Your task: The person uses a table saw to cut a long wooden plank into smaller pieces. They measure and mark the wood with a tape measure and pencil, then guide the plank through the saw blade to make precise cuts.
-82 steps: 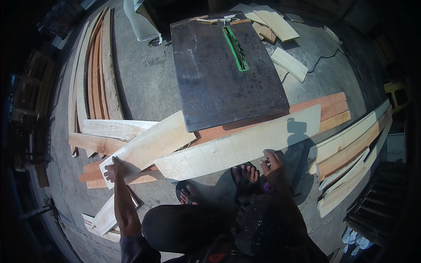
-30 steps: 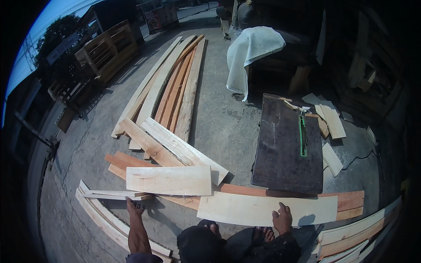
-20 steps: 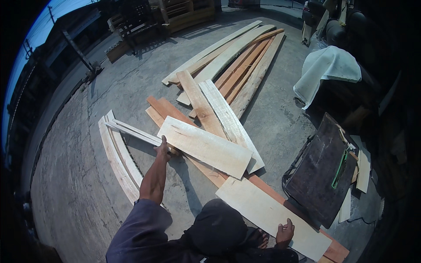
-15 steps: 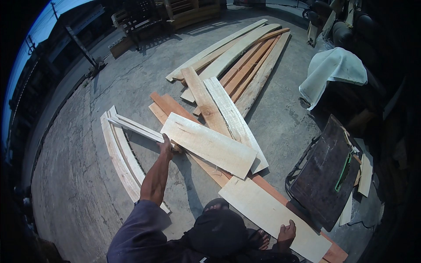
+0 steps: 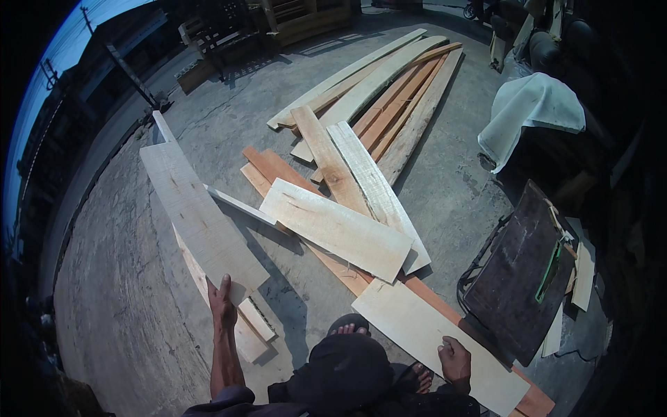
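Our left hand (image 5: pixel 222 299) is clamped on the near end of a board (image 5: pixel 198 208) at left; our right hand (image 5: pixel 455 361) curls over a plank (image 5: pixel 438 340) at near right, though whether it closes on anything we cannot tell; because we hold the board by one end, its far weight could twist it loose; a swing to the right could knock the strip (image 5: pixel 240 205) beside it.
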Available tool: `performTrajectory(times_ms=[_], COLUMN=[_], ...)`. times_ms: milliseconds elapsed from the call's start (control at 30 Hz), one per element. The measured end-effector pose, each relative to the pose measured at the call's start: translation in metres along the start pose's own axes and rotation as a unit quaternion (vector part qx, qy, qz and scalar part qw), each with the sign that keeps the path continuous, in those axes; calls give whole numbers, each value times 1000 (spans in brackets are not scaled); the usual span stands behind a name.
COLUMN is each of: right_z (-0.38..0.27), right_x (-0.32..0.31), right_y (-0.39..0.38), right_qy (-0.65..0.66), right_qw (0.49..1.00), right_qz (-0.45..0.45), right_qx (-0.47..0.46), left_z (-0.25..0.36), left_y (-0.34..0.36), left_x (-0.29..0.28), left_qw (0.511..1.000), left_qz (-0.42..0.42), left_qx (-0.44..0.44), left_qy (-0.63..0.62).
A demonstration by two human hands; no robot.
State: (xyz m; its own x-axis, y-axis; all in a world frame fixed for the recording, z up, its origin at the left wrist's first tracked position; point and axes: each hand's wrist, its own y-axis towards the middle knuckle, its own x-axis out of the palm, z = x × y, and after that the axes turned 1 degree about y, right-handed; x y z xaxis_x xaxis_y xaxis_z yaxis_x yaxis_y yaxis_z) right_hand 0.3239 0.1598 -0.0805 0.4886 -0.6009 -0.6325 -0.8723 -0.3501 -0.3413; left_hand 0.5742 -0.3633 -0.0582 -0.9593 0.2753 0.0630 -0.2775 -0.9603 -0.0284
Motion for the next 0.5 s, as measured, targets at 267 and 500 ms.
performTrajectory(times_ms=[267, 500], right_z=[-195, -147], right_x=[-135, -163], right_y=[20, 2], right_qy=[242, 646], right_qw=[927, 685], right_qz=[-16, 113], right_qx=[-287, -318], left_z=[150, 175], left_y=[25, 54], left_x=[31, 193], left_qw=[951, 575], left_qz=[-304, -793], left_qx=[26, 70], left_qy=[54, 191])
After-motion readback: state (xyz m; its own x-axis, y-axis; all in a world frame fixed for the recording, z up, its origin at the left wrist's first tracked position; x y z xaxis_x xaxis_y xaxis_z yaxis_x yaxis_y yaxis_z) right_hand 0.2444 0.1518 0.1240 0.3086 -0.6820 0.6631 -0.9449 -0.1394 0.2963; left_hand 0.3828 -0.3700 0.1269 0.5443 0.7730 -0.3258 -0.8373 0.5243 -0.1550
